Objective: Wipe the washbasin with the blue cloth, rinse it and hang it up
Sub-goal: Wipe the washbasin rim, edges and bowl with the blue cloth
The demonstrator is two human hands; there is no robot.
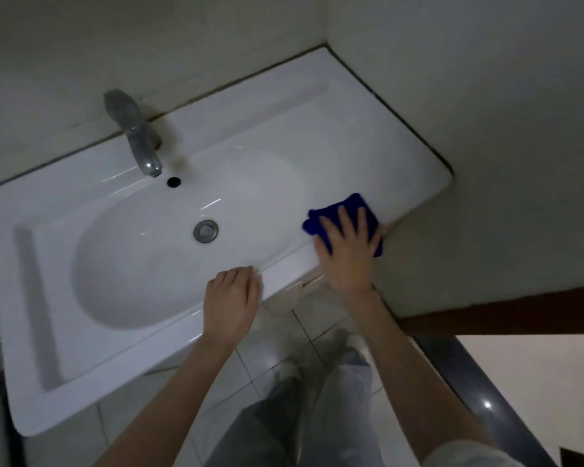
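Observation:
A white washbasin (351,136) fills the middle of the view, with an oval bowl, a metal drain (205,231) and an overflow hole. A folded blue cloth (331,210) lies on the basin's flat right shelf near the front edge. My right hand (346,247) presses flat on the cloth with straight, spread fingers. Over the front rim of the basin rests my left hand (231,299), its fingers bent over the edge of the bowl and holding nothing loose.
A chrome tap (134,133) stands at the back of the basin against the wall. A wall (486,163) runs along the basin's right end. Below are floor tiles (270,348), my legs, and a dark ledge (469,385) at the right.

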